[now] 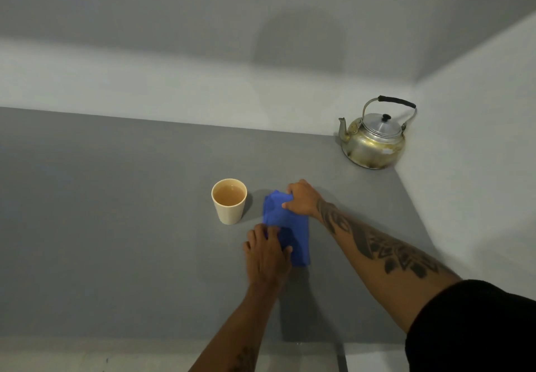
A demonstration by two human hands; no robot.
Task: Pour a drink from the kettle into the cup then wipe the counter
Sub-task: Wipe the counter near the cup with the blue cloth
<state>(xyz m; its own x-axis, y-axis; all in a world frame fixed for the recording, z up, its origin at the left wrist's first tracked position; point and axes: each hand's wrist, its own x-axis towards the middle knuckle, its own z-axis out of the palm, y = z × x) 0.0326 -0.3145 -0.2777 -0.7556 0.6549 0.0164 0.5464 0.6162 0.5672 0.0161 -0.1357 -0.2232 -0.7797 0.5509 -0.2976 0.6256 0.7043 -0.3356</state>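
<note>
A cream cup (pixel 229 206) holding a light brown drink stands upright on the grey counter (pixel 101 212). Just right of it lies a folded blue cloth (pixel 293 232). My right hand (pixel 301 199) grips the cloth's far end, fingers curled over it. At the near left corner of the cloth my left hand (pixel 266 252) presses down with its fingers on the fabric. A worn metal kettle (pixel 374 139) with a black-wrapped handle and a lid sits in the far right corner, its spout pointing left.
White walls bound the counter at the back and on the right. The counter's front edge (pixel 145 339) runs across the bottom of the view, with a pale floor below it.
</note>
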